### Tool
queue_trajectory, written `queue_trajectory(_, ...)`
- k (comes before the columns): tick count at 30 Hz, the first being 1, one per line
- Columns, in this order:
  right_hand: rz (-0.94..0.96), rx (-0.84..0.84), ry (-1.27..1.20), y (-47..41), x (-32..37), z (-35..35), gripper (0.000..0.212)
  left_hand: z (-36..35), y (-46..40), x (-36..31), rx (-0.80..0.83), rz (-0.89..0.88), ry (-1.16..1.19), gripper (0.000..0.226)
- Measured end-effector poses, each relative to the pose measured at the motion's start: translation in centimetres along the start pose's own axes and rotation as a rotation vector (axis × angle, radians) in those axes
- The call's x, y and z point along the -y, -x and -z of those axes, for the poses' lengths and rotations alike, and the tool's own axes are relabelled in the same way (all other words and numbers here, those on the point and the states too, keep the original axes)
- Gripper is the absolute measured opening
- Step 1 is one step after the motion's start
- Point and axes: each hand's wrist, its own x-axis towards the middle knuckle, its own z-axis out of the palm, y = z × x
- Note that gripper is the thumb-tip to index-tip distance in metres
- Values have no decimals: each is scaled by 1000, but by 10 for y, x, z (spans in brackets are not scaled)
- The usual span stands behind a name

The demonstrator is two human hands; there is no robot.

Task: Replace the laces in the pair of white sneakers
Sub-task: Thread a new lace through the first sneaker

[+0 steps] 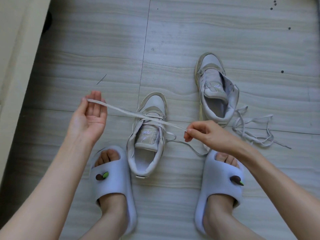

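Observation:
A white high-top sneaker (147,134) stands on the floor between my feet, toe pointing away. A pale flat lace (121,110) is threaded through its lowest eyelets and stretches taut across it to both hands. My left hand (88,115), palm up with fingers nearly straight, pins one lace end against its fingertips with the thumb. My right hand (204,134) pinches the other stretch of the lace between thumb and forefinger, just right of the sneaker. The second white sneaker (216,89) stands further off to the right with no lace in it. A loose lace (252,129) lies tangled beside it.
My feet in pale blue slippers, the left (112,191) and the right (223,193), flank the near sneaker. The floor is grey tile (190,32) with dark specks. A cream wall base (15,66) runs along the left side.

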Motion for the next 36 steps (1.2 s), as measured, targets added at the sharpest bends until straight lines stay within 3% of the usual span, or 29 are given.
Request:
queue_trajectory(1, 4, 0, -13, 0, 0, 0, 24, -2, 2, 4, 37, 39, -31, 14)
queue_trajectory(3, 37, 5, -40, -1, 2, -3, 26, -6, 9, 22, 145, 194, -150, 32)
queue_trajectory(5, 83, 3, -58, -3, 5, -7, 28, -11, 20, 46, 189, 301, -312, 25)
queue_trajectory(8, 111, -19, -110, -3, 9, -12, 26, -12, 29, 64, 141, 255, -488, 20)
queue_trajectory(11, 136, -61, -166, -3, 10, -12, 24, -7, 40, 68, 201, 265, -725, 9)
queue_trajectory(15, 119, -86, -193, -3, 10, -12, 24, -10, 56, 77, 288, 385, -998, 25)
queue_trajectory(22, 95, -29, -107, 2, 14, -21, 23, -20, 54, 78, 414, 271, -850, 15)
queue_trajectory(26, 57, -64, 56, -2, 9, -30, 11, -23, 51, 76, 426, 170, -788, 13)
queue_trajectory(31, 35, -261, 468, -11, 10, -41, 20, -26, 50, 76, 397, 136, -761, 9)
queue_trajectory(36, 72, -247, 462, -21, 14, -36, 37, -29, 33, 70, 338, 51, -767, 15)
